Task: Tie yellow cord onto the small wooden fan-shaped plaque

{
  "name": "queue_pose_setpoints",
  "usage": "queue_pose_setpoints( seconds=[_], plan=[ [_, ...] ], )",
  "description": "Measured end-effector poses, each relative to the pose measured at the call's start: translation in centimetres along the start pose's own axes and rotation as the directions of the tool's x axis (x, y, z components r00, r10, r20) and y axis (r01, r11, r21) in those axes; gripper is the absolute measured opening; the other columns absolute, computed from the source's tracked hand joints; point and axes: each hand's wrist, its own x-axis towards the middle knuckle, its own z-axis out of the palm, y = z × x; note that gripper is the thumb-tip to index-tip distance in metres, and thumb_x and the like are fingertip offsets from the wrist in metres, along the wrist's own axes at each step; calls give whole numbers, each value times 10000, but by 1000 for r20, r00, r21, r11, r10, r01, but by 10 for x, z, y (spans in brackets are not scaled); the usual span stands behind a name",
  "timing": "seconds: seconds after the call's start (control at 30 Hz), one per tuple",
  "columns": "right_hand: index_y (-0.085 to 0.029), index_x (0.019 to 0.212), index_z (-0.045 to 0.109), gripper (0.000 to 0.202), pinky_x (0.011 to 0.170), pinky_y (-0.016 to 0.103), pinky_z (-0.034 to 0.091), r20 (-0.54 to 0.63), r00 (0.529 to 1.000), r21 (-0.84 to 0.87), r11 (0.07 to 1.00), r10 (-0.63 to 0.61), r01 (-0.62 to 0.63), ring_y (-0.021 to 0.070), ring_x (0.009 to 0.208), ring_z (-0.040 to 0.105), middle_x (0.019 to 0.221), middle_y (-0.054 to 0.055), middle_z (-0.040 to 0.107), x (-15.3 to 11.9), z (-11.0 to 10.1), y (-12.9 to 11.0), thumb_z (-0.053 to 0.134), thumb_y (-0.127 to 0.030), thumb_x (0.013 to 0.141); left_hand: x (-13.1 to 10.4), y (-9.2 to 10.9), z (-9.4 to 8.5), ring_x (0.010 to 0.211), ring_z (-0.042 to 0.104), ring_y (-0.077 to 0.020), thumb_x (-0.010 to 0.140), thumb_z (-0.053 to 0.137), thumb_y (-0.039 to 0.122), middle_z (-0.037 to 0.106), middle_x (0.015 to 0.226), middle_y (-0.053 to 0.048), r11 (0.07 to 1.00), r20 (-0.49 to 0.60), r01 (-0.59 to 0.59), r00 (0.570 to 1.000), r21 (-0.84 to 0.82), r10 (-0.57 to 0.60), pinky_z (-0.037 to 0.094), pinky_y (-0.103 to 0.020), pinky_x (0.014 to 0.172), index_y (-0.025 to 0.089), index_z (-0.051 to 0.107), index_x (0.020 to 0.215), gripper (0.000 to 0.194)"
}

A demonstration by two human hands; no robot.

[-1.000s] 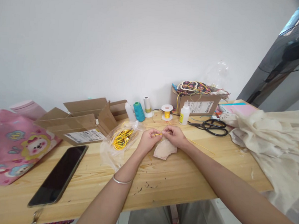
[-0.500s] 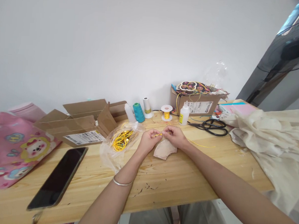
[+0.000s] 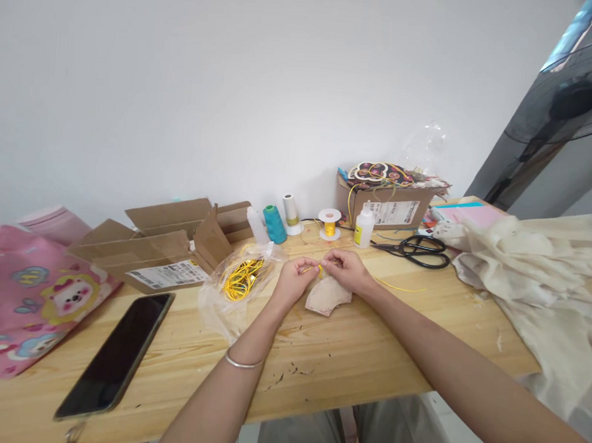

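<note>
My left hand (image 3: 297, 275) and my right hand (image 3: 344, 269) meet over the middle of the table, fingertips almost touching. Both pinch a thin yellow cord (image 3: 320, 270), which makes a small loop or knot between them. One end of that cord runs out past my right wrist onto the wood. Just below the fingers lies a beige fan-shaped fabric piece (image 3: 328, 298) with a stitched-looking lower edge; its top is hidden by my hands. To the left, a clear plastic bag (image 3: 217, 303) holds a tangle of yellow cord (image 3: 242, 279).
Behind stand a teal thread cone (image 3: 274, 224), a white cone (image 3: 291, 214), a spool of yellow cord (image 3: 329, 226) and a squeeze bottle (image 3: 364, 226). Black scissors (image 3: 423, 251) and cream cloth (image 3: 526, 280) lie right. Cardboard boxes (image 3: 145, 253), a phone (image 3: 115, 354) and a pink bag (image 3: 38, 307) sit left.
A small yellow loop now shows below the fingertips, where the cord ran flatter before. The hands have barely moved, and the view has shifted slightly.
</note>
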Motion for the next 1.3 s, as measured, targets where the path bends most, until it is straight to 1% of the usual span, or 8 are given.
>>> queue_pose_setpoints(
  seconds=[0.1,0.33,0.63,0.83,1.03,1.3],
  plan=[
    [-147,634,547,170,483,201,359,-3,1000,-4,1000,-1,1,95,546,472,600,2,548,0,0,0,474,-296,669,1,-1,0,383,356,-49,557,580,270,494,452,40,999,33,-35,999,34,34,254,-171,402,121,583,696,203],
    [-145,643,545,167,489,201,364,0,1000,-9,1000,-9,9,93,544,470,599,2,539,0,1,3,471,-291,675,1,-2,-1,408,372,-55,570,570,279,511,491,25,996,25,-37,999,77,36,270,-174,417,119,580,716,217],
    [-139,645,543,163,481,195,364,8,1000,-5,1000,0,0,90,542,470,604,4,541,0,0,1,466,-279,676,1,-3,-2,391,352,-50,578,563,281,491,459,36,994,41,-47,998,99,43,250,-169,404,121,580,708,207],
    [-134,645,546,162,477,190,364,5,1000,-26,1000,-7,7,88,542,471,602,5,544,0,0,0,466,-272,674,1,-1,-1,442,412,-65,572,567,268,533,518,13,996,50,-41,998,82,37,300,-177,440,108,575,703,206],
    [-132,642,549,164,480,189,369,2,1000,-46,999,-25,25,90,544,477,599,8,547,0,0,0,467,-271,674,1,-1,-1,468,427,-68,580,558,263,541,537,8,992,52,-72,996,103,67,303,-173,445,112,579,680,182],
    [-129,638,549,163,493,194,376,2,1000,-42,999,-16,16,93,549,485,601,11,552,0,0,-2,468,-266,673,0,-1,0,401,380,-51,564,576,282,509,465,32,998,56,-21,998,57,18,274,-170,414,111,583,709,225]
  ],
)
